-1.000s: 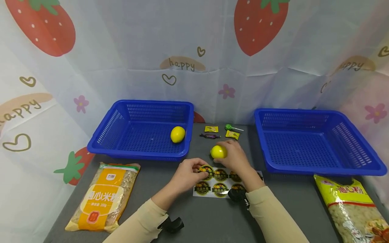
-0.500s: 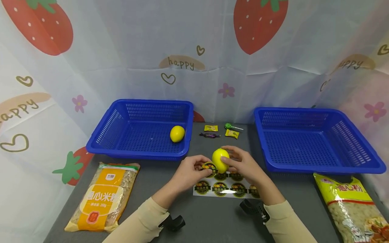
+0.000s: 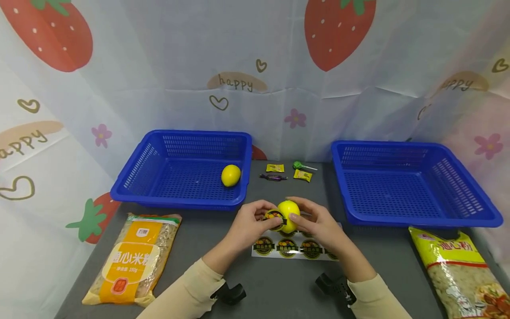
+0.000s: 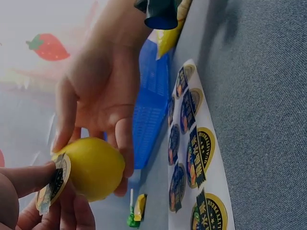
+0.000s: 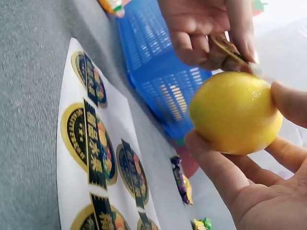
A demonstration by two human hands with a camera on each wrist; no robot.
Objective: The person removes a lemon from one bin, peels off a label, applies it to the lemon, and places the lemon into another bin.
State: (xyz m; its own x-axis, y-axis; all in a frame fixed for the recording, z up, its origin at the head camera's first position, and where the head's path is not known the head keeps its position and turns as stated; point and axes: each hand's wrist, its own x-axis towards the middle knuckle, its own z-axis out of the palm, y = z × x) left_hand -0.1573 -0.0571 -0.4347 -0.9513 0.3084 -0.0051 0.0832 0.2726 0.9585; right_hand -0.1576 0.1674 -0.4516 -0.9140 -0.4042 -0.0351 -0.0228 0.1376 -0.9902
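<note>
My right hand [image 3: 318,223] grips a yellow lemon [image 3: 289,215] between thumb and fingers, raised over the sticker sheet [image 3: 275,254]. Close against its left side, my left hand [image 3: 252,225] pinches a round black-and-gold sticker [image 3: 276,219] by the edge. In the left wrist view the sticker [image 4: 56,179] stands upright at the lemon [image 4: 96,168]; whether it is stuck on cannot be told. From the right wrist the lemon [image 5: 237,112] sits on curled fingers, the sticker [image 5: 232,51] just beyond it. The white sheet bears several more round stickers and lies flat on the table.
A blue basket [image 3: 119,190] at the left holds another lemon [image 3: 231,175]. A second blue basket [image 3: 338,177] stands at the right. Between them lie a lollipop [image 3: 299,165] and several wrapped candies [image 3: 275,168]. Food bags lie left [image 3: 133,261] and right [image 3: 458,270] on the grey table [image 3: 279,292].
The right hand has lifted the lemon off the table and brought it nearer me, beside the left hand. The left hand keeps its sticker, which now meets the lemon's side.
</note>
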